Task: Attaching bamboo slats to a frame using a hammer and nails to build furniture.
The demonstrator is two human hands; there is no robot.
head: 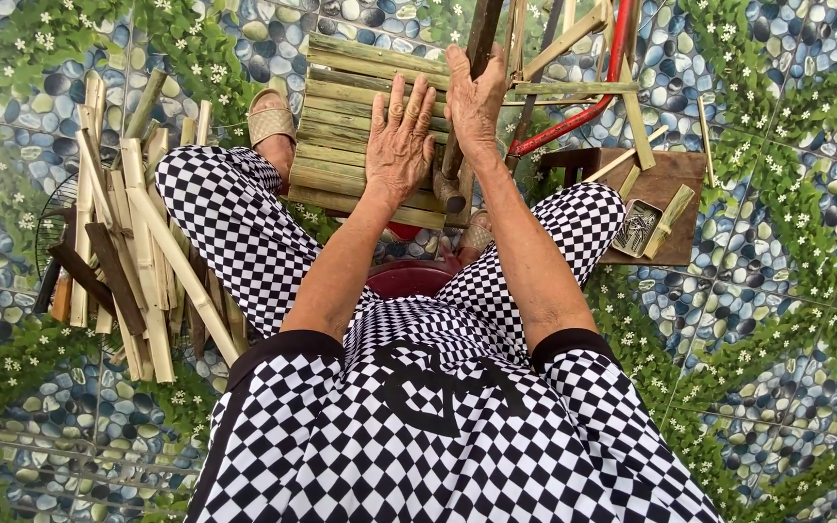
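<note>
I press my left hand [401,140] flat, fingers spread, to steady the bamboo slat panel [351,121], while my right hand [477,97] wraps a dark upright post [481,39], bracing it.

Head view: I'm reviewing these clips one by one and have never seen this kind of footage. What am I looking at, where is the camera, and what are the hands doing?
There is no machine here. The single picture comes from a camera worn on a person's head, looking down at their own lap and arms. The person sits in checkered clothes over a floor printed with pebbles and leaves. The left hand lies flat, fingers spread, on a panel of bamboo slats set side by side. The right hand grips a dark upright pole of the frame beyond it. A heap of split bamboo strips lies on the person's left; on the right, a wooden board carries a small tin of nails.
</note>
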